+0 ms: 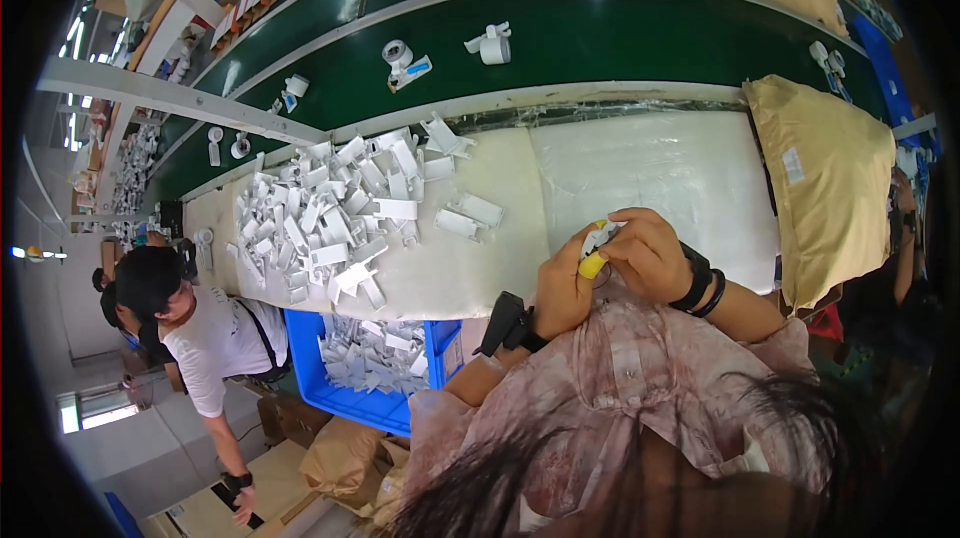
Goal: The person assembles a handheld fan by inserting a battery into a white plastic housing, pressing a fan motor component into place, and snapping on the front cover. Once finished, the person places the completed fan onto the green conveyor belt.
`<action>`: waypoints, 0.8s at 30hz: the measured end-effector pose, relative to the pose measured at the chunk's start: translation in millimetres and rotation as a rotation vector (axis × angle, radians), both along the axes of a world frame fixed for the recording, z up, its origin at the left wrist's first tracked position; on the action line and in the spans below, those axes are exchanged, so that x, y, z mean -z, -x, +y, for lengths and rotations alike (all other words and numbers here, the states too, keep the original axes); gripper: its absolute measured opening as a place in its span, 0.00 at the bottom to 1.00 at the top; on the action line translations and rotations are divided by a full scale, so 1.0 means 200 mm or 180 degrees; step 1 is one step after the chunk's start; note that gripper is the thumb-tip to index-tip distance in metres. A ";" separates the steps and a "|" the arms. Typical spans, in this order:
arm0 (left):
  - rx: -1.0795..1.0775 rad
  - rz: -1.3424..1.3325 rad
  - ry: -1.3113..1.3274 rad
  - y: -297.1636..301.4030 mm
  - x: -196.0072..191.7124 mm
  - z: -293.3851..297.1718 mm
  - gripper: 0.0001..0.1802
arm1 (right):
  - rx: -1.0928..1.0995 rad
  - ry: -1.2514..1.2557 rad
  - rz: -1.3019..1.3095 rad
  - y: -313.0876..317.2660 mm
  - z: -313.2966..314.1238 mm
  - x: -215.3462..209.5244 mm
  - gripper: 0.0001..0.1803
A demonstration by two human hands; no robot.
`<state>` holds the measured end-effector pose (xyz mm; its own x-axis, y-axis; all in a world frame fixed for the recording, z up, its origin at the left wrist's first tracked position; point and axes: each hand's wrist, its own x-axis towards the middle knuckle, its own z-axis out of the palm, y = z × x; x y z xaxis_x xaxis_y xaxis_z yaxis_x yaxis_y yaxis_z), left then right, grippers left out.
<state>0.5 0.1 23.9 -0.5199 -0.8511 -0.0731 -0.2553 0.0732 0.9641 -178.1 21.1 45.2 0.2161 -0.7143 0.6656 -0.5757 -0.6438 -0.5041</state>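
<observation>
Close to my body, both hands meet over the near edge of the work table. My left hand (565,283) and my right hand (655,258) have their fingers closed round a small white plastic part (600,237). Something yellow (592,265) shows at the fingertips just below it; whether it belongs to the part or covers a finger, I cannot tell. The fingers hide most of the part. To the left, a heap of white plastic pieces (330,208) lies on the table, with a few loose pieces (470,215) at its right side.
A blue bin (310,368) of similar white pieces stands below the table's front edge. Beyond the table runs a green conveyor belt (580,48) carrying several white assemblies (492,44). A brown paper sack (820,188) sits at the right. A co-worker (215,338) stands at the left.
</observation>
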 end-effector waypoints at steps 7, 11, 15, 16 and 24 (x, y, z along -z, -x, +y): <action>0.0143 0.0018 -0.1024 0.05 0.04 -0.25 0.22 | 0.0227 -0.1077 -0.0543 0.06 -0.18 0.23 0.12; 0.0038 0.0153 0.0004 -0.08 0.39 -0.60 0.23 | 0.0439 -0.1702 -0.1263 0.19 -0.39 0.27 0.07; -0.0663 -0.0546 -0.0818 -0.32 0.62 -1.22 0.24 | 0.0923 -0.1414 -0.0921 0.44 -0.66 0.40 0.05; -0.0950 -0.0898 -0.0305 -0.52 0.81 -1.40 0.21 | 0.0893 -0.1599 -0.1219 0.45 -0.75 0.41 0.06; -0.2877 -0.2437 0.1406 -0.65 0.88 -2.24 0.20 | 0.1350 -0.1534 0.0033 0.78 -1.32 0.58 0.06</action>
<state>130.3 -448.2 -152.5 0.3081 -0.9082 0.2833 -0.8626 -0.1412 0.4857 -333.5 -242.8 -70.6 -0.1464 -0.9576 0.2480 -0.7371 -0.0616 -0.6730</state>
